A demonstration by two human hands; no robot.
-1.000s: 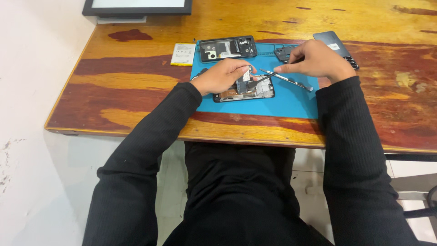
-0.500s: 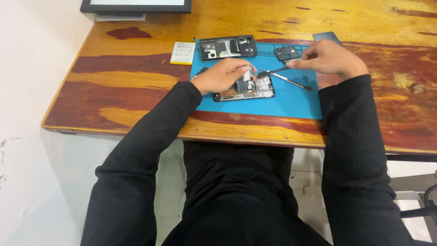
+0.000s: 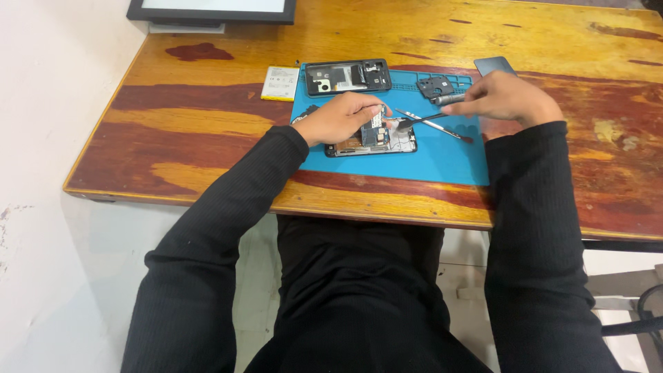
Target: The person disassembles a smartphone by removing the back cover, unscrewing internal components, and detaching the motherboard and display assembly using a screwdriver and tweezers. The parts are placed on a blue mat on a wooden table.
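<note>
Nearest the camera, two black knitted sleeves (image 3: 228, 228) reach forward over the front edge of the wooden bench (image 3: 179, 145), whose top is streaked red-brown and yellow. On it lies a blue work mat (image 3: 442, 162), and both hands work over this mat.

The left hand (image 3: 342, 117) rests on the near part of the mat. Its fingers are curled down onto an opened phone (image 3: 373, 140), a dark frame lying flat with its inner boards showing, and they pinch a small part at the phone's upper middle. Just what that part is cannot be told.

The right hand (image 3: 504, 97) hovers farther right, over the mat's far right corner. It is closed around the grip of a slim grey tool (image 3: 449, 99) whose end points left. Whether this tool reaches the phone is unclear. Just below it a thin metal tool (image 3: 435, 125) lies slanting on the mat, its left end near the phone's upper right corner.

Behind the left hand, at the mat's far edge, a black phone back housing (image 3: 347, 76) lies flat. To its left, off the mat, sits a pale flat battery (image 3: 280, 83). A small dark cover piece (image 3: 435, 85) lies at the far right of the mat, and a dark flat slab (image 3: 494, 65) lies beyond the right hand. At the bench's far edge stands a dark-framed screen (image 3: 210, 10).
</note>
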